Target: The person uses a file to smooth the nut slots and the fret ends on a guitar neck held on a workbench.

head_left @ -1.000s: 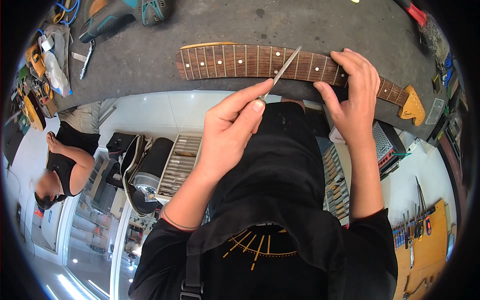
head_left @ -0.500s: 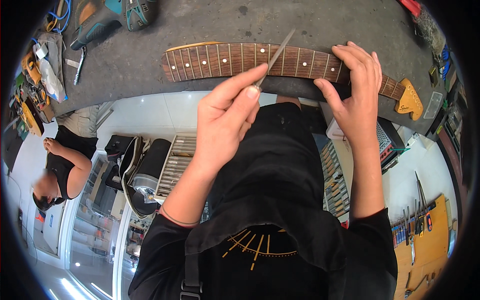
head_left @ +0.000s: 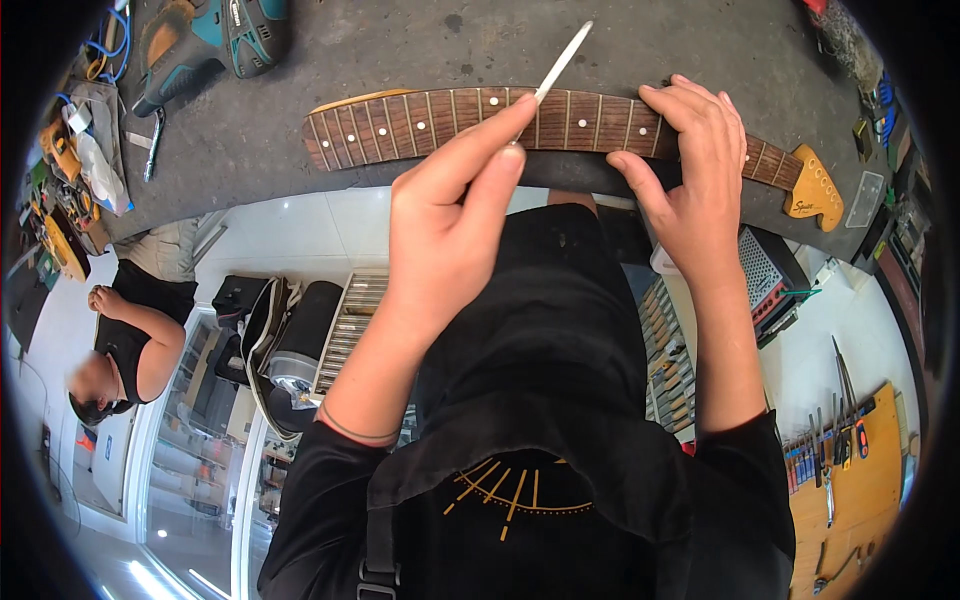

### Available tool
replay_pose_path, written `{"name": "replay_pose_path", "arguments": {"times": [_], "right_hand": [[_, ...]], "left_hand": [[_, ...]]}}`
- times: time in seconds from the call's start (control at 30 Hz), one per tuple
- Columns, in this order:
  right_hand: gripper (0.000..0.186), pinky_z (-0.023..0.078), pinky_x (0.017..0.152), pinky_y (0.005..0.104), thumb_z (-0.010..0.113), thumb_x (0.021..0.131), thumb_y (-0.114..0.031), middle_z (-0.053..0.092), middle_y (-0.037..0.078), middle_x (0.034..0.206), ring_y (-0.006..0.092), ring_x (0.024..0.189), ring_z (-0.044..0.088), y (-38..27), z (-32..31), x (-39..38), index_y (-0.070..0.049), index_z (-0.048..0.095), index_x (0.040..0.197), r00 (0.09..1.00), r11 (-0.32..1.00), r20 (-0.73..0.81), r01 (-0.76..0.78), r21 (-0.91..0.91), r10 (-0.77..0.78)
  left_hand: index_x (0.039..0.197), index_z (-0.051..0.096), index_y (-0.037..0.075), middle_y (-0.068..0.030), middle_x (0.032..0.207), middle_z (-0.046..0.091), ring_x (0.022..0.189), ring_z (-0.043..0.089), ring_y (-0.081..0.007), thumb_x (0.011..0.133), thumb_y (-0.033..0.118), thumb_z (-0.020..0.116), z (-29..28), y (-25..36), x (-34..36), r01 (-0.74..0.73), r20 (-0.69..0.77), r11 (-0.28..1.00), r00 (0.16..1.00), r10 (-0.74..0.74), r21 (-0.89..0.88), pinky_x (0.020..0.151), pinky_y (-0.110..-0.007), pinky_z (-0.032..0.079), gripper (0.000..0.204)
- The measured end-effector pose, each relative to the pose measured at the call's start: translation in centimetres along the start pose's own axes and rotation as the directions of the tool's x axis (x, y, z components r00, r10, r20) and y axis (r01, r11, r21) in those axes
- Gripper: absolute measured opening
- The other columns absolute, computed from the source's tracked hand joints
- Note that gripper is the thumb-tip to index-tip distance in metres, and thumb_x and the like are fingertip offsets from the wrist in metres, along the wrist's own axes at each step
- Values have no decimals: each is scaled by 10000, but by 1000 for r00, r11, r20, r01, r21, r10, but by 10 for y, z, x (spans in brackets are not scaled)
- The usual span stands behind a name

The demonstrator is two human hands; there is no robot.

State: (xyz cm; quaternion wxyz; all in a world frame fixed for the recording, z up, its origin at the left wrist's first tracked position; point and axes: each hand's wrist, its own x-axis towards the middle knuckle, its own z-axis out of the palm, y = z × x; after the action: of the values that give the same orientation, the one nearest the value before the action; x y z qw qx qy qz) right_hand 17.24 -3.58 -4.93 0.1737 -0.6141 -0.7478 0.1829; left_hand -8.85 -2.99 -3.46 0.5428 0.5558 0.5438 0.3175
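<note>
Guitar neck (head_left: 480, 125), one: dark fretboard with dot inlays, face up on grey bench (head_left: 380, 40), spanning half past ten to half past two.
Left hand (head_left: 450, 215), between eleven and twelve: thumb and forefinger pinching slim metal tool (head_left: 564, 63), tip toward one o'clock; contact with frets unclear.
Right hand (head_left: 695, 165), two o'clock: spread across neck.
Teal-and-black power tool (head_left: 255, 40), half past ten.
Tool board (head_left: 880, 440), four o'clock.
Person (head_left: 150, 320), nine o'clock.

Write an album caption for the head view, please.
Left hand holds a slim metal tool over a guitar neck; right hand spans the neck.
</note>
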Motion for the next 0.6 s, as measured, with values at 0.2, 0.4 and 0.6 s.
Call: {"name": "replay_pose_path", "arguments": {"times": [0.2, 0.4, 0.6], "right_hand": [[605, 356, 1330, 608, 918, 917, -295, 729, 78, 1390, 331, 1451, 641, 3, -5, -1, -141, 701, 1460, 1000, 999, 14, 9, 53, -10], [594, 372, 1313, 598, 909, 926, -275, 722, 83, 1393, 335, 1449, 634, 4, -4, -1, -141, 704, 1467, 1000, 998, 18, 15, 68, -16], [743, 404, 1213, 536, 958, 865, -379, 660, 90, 1465, 354, 1383, 574, 0, -21, 3, -196, 704, 1539, 992, 992, 68, -103, -76, 108]], "left_hand": [[1584, 685, 17, 34, 855, 617, 695, 491, -21, 1190, 107, 649, 3, 24, -33, 499, 185, 711, 861, -475, -495, 580, -211, 367, 405], [1552, 721, 50, -49, 882, 714, 703, 652, -106, 1128, 61, 709, 22, 2, -20, 66, 16, 996, 998, -65, -64, 636, -286, 516, 424], [1502, 763, 56, -80, 958, 779, 739, 709, -140, 1094, 26, 726, 25, 9, 10, -162, 36, 949, 987, 158, 271, 692, -306, 565, 411]]}}
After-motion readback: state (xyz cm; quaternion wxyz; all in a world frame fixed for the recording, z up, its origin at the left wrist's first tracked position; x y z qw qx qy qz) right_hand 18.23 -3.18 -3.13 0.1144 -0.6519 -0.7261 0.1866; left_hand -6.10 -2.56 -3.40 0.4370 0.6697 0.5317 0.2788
